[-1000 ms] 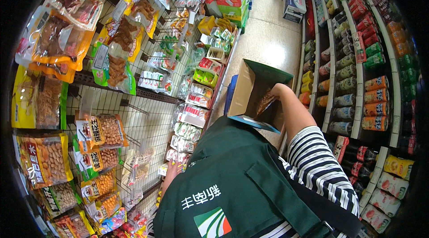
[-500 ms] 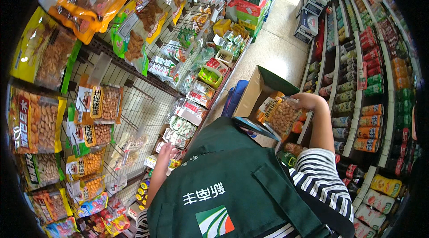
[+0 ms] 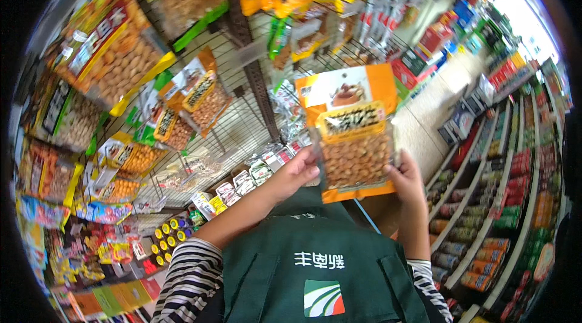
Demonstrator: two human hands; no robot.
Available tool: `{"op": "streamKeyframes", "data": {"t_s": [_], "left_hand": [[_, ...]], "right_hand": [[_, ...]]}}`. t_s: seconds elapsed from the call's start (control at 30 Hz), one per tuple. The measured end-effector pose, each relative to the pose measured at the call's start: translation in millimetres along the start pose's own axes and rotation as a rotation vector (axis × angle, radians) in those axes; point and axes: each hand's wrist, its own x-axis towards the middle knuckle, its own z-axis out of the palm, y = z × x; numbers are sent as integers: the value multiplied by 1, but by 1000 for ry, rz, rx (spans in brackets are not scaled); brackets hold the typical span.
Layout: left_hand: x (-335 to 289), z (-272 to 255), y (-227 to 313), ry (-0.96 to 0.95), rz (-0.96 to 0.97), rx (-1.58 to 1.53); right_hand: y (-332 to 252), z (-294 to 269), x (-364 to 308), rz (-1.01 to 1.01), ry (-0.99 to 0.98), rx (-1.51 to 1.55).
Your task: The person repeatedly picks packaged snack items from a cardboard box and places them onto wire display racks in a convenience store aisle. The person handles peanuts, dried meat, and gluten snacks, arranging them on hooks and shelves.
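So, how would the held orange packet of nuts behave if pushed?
The orange packet likely flexes, as it looks like plastic film. The nuts showing through its clear lower part look loose, so they may shift.

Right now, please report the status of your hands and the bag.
Right hand grips nut bag by right edge. Left hand at left edge, contact unclear. Bag upright, front mostly unobstructed.

right: shelved orange drinks [image 3: 487,260] | aisle: pale floor [image 3: 428,106], dark carton [image 3: 458,125] | lower left: containers [image 3: 174,224] (yellow-lidded)
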Motion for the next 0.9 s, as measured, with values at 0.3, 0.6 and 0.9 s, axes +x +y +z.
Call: {"op": "streamKeyframes", "data": {"t_s": [0.3,0.6,0.9], "left_hand": [[-63,-36,17,544,-34,-160],[-104,-65,20,816,158,0],[-106,-109,42,955,270,118]], "right_hand": [[34,120,22,168,-316,266],[48,180,72,176,-456,86],[76,200,108,124,-500,-12]]}}
